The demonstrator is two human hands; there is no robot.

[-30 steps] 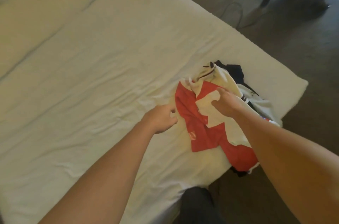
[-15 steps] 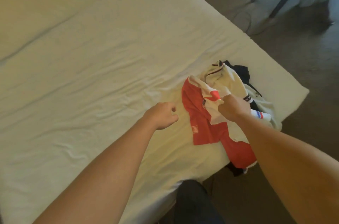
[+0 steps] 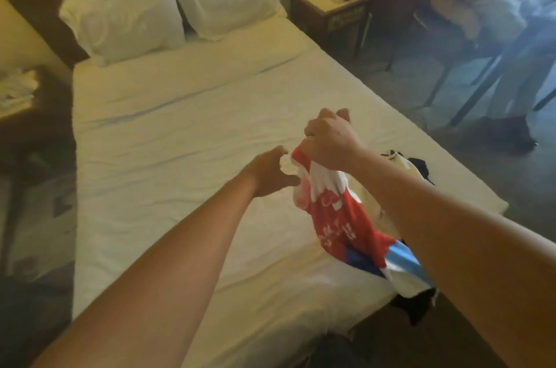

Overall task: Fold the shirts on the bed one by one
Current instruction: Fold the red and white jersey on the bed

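The right hand (image 3: 329,138) is clenched on the bunched top of a red-and-white shirt (image 3: 340,217) hanging above the bed's (image 3: 168,138) near right corner, over the remaining pile (image 3: 400,166); the left hand (image 3: 270,172), fingers spread, reaches for its edge; next, spreading it flat likely needs both hands.
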